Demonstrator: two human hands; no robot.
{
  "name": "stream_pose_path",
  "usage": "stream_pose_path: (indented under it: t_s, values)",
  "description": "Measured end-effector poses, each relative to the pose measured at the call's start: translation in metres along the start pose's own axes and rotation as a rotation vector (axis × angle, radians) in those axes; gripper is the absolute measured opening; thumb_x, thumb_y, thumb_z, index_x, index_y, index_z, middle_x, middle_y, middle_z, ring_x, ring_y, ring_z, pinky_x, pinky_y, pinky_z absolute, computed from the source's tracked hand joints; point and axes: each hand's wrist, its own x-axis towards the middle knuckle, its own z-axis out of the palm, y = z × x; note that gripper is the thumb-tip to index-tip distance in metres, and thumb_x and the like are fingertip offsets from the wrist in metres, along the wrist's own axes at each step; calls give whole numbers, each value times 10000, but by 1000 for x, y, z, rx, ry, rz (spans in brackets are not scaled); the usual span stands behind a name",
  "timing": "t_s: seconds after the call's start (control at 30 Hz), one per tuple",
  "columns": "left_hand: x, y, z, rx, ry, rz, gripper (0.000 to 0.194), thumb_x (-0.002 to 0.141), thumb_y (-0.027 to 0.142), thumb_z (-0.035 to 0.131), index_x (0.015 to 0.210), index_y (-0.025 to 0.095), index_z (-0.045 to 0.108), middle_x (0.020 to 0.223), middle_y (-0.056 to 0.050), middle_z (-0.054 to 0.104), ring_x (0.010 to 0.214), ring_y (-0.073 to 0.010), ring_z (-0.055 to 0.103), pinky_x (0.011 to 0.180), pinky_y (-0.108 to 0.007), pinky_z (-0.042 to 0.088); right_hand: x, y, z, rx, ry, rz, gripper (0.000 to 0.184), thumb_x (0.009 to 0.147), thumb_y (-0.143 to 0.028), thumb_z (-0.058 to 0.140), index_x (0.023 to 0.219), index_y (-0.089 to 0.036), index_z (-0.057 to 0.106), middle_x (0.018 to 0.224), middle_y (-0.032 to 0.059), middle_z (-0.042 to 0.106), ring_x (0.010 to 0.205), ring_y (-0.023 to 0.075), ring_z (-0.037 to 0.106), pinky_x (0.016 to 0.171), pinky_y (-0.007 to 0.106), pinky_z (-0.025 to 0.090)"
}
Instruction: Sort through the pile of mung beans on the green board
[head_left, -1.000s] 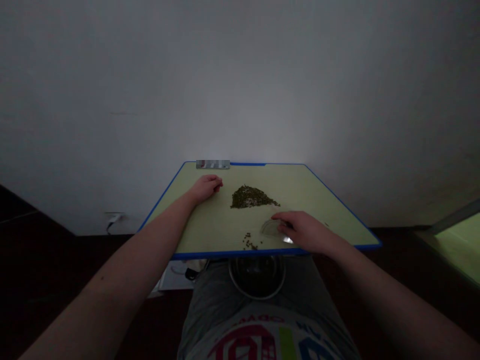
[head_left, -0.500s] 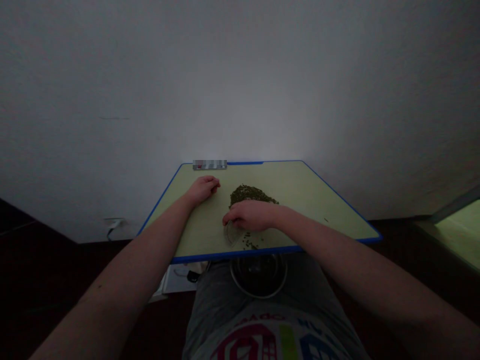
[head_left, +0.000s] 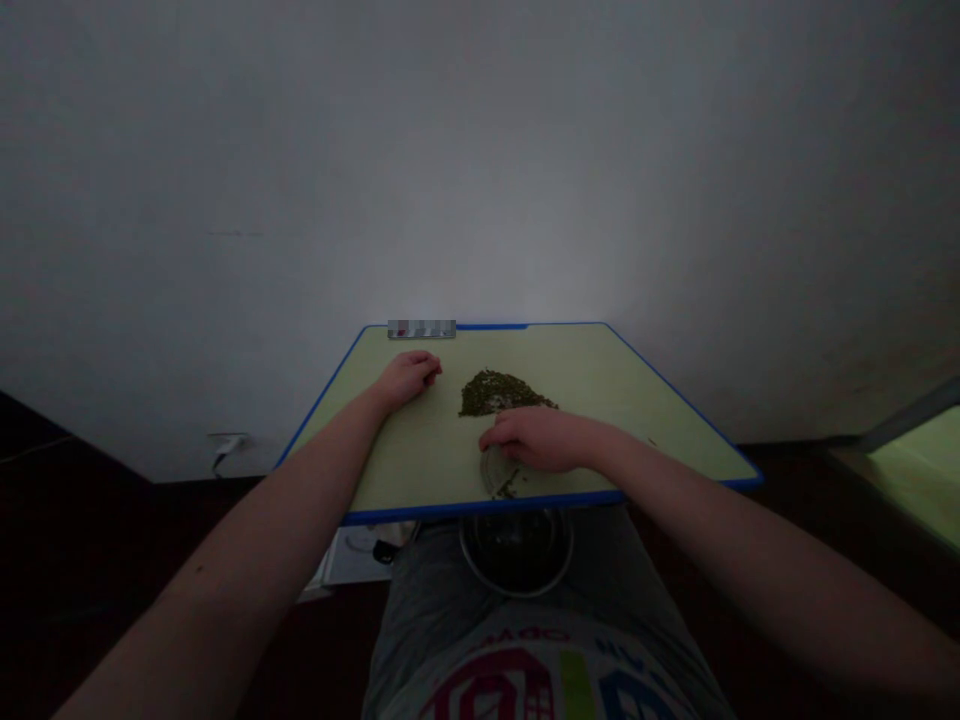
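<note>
Pile [head_left: 496, 390] on table [head_left: 592, 370], bowl [head_left: 517, 594] on lap [head_left: 424, 570]

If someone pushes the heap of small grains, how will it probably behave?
The heap is likely to spread, being loose pieces. Stray grains may scatter easily, as several lie apart near the front edge of the table.

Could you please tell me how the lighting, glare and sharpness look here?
Head view: dim, the plain whitish wall lighter mid-frame; head view: the round metal bowl deeply shadowed inside; head view: the transparent, curved-edged piece in the right hand faint, without strong glare; head view: the flat grey strip on the pale yellow tabletop coarsely pixelated.
</note>
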Motion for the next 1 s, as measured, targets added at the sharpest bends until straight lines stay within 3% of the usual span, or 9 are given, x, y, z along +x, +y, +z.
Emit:
stream_pose_path:
  t_s: [0.3, 0.77, 1.0]
  values:
    - [0, 0, 0, -45, -17, -10, 228, 687, 361, 471, 663, 146, 540, 497, 22, 449, 417, -72, 376, 403, -204, 270, -33, -9, 6, 50, 64, 226, 365, 801, -187, 427, 1137, -184, 570, 1037, 85, 632, 942, 198, 561, 817, 287, 391]
    - [2, -1, 0, -13, -18, 19, 233, 697, 364, 466, 657, 146, 537, 492, 32, 443, 430, -71, 388, 433, -202, 289, -58, -14, 20, 216, 207, 369, 370, 772, -180, 433, 1106, -174, 592, 1084, 63, 622, 976, 188, 564, 852, 283, 407]
    - [2, -2, 0, 6, -8, 10, 234, 700, 362, 464, 658, 145, 542, 491, 28, 452, 426, -76, 385, 429, -214, 282, -65, -15, 22, 293, 208, 446, 354, 775, -206, 448, 1095, -189, 597, 1069, 49, 630, 938, 185, 579, 811, 286, 432]
